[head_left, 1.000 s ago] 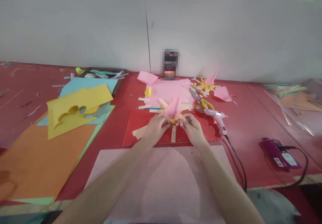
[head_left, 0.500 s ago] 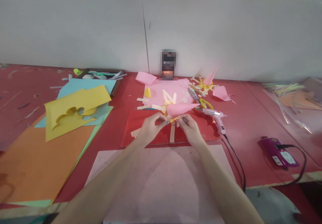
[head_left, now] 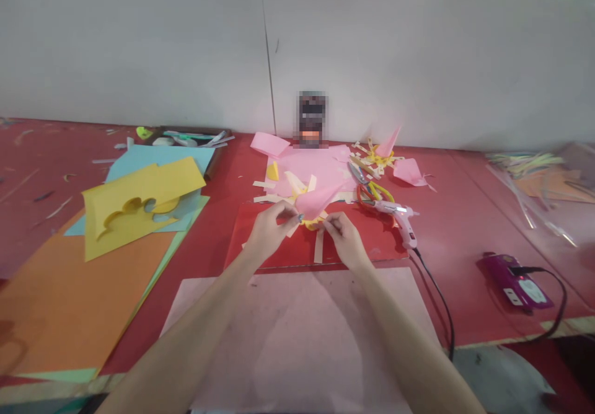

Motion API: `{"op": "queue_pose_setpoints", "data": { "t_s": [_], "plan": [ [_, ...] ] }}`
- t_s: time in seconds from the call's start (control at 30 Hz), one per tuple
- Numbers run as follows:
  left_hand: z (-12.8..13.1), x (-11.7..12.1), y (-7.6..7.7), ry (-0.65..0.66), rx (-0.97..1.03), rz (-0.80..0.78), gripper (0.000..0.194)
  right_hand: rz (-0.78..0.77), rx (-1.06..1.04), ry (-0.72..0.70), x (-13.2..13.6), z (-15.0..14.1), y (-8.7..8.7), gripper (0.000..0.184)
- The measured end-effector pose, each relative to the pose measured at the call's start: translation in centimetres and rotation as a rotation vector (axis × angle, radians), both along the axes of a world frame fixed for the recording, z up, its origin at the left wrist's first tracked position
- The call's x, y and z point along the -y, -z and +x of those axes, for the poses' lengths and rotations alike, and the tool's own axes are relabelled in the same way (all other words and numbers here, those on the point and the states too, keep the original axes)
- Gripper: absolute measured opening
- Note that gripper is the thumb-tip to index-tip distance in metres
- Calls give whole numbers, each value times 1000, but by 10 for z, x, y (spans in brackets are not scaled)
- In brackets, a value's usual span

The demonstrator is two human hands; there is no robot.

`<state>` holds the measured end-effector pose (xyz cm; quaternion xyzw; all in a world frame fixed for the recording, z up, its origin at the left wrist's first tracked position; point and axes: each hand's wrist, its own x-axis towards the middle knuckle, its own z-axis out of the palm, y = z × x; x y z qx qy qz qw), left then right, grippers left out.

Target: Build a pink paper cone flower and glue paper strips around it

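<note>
Between my hands is a pink paper cone with a yellow paper base and pale paper strips sticking out from it. My left hand pinches the left side of this paper cone piece near its base. The fingers of my right hand are closed at the right side of the yellow base. Below them a red board lies on the table, with a loose pale strip on it. Exactly where the fingertips grip is too small to make out.
A pink glue gun and scissors lie to the right. Behind them stands a similar pink cone piece. A purple power adapter sits at far right. Yellow and orange paper sheets cover the left.
The paper cone piece has turned, so its tip now points more up and away to the right. My left hand has shifted a little to the left.
</note>
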<state>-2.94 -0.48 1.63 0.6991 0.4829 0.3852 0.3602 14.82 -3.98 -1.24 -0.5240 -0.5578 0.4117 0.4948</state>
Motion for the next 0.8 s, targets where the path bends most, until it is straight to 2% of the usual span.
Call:
{"op": "queue_pose_setpoints", "data": {
  "t_s": [0.2,0.4,0.53,0.63,0.8],
  "plan": [
    [1,0,5,18,-129,-29,8,127,116,-53,4,-5,2,8],
    [1,1,3,43,-140,-38,9,34,231,-155,2,-14,5,12],
    [0,0,2,44,-88,-50,10,28,256,-150,-1,-15,6,12],
    [-2,-2,1,67,27,-91,13,31,239,-149,-1,-16,4,12],
    [-5,-3,-8,59,153,-174,17,31,225,-138,-1,-17,4,11]
  ]
}}
